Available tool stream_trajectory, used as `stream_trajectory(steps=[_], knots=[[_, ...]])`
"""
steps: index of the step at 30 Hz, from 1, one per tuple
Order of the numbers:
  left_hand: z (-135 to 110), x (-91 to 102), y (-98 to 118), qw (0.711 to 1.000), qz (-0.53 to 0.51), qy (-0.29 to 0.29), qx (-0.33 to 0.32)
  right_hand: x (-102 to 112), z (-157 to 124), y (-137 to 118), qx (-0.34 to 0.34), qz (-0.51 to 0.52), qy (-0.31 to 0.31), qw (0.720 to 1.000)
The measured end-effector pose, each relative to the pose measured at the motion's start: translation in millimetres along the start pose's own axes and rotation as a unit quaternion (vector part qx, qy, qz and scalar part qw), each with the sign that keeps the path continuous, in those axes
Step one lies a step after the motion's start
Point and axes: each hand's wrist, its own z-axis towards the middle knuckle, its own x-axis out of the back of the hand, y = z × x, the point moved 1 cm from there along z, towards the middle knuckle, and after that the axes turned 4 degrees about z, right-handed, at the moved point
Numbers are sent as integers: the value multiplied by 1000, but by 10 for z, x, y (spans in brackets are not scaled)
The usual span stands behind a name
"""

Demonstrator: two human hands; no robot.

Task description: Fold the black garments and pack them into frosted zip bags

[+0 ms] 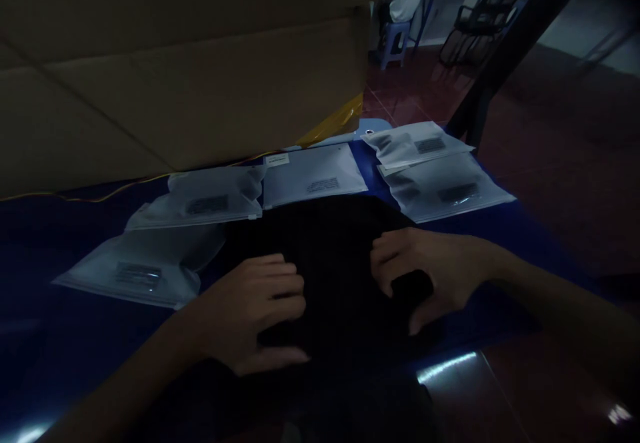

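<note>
As seen from the wearer's head, items run largest first. One glossy dark blue table top (500, 230) spans the view from 3 to 9 o'clock. One brown corrugated cardboard carton (165, 76) looms at 10 o'clock, behind the table's far edge. One red tiled floor (560, 130) lies beyond the table from 12 to 3 o'clock. One soft black fabric garment (335, 243) lies bunched at centre, directly under both hands. Five frosted plastic zip bags (313, 176), each with a small dark label, fan around its far side from 9 to 2 o'clock, the nearest touching it.

One left hand (250, 310), at 7 o'clock, lies palm down on the garment, fingers loosely together and not grasping. One right hand (430, 276), at 3 o'clock, arches its spread fingers over a raised fold; any pinch on the cloth cannot be told.

One black chair (475, 23) and one blue plastic stool (395, 43) stand at 1 o'clock. One strip of yellow tape (333, 120) marks the carton's corner.
</note>
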Motion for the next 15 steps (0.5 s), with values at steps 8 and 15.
stream_trajectory(steps=[8, 15], knots=[[-5, 8, 99, 988, -98, -103, 59, 81, -55, -115, -46, -50, -112, 991], [-34, 98, 104, 981, -80, -153, 86, 44, -37, -67, -39, -72, -79, 994]])
